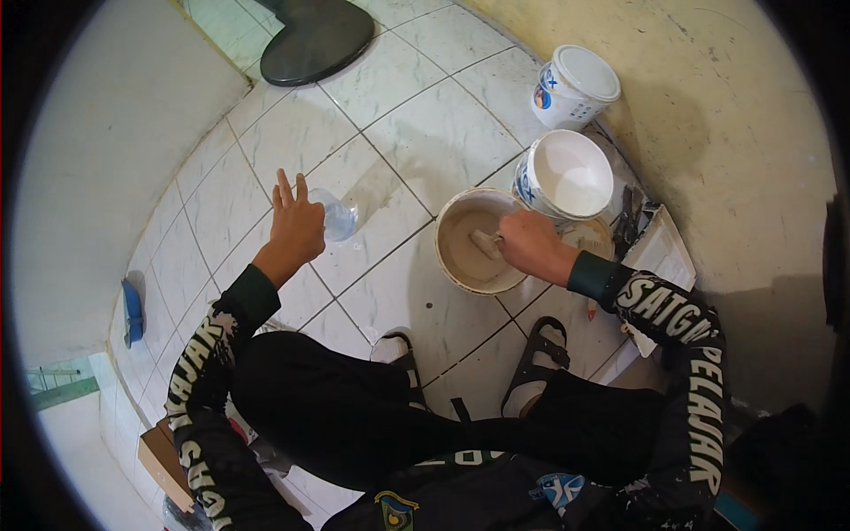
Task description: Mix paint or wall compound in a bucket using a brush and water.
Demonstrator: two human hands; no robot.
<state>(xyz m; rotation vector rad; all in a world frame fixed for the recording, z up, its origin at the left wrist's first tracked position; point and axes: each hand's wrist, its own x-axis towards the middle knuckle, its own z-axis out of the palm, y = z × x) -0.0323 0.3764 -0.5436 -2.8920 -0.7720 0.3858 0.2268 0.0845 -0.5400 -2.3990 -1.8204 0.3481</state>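
My left hand (pixel 297 221) pinches a clear plastic cup (pixel 340 218) between thumb and forefinger, its other fingers stretched out. The cup is over the tiled floor, left of a round bucket (pixel 442 250) with pale beige liquid (pixel 469 257) inside. Reaching over that bucket's right rim, my right hand (pixel 536 246) is closed around a short tool coated in pale paint (pixel 484 243). The tool's end points into the bucket; its exact kind is unclear. Just beyond my right hand stands an open white tub (pixel 575 177) with a whitish inside.
A lidded white tub (pixel 580 84) stands farther back by the yellow wall (pixel 708 106). Paint-stained things, including a pale tray (pixel 664 252), lie right of my right hand. A black chair base (pixel 317 44) is at the far left, a blue object (pixel 133 314) by the left wall.
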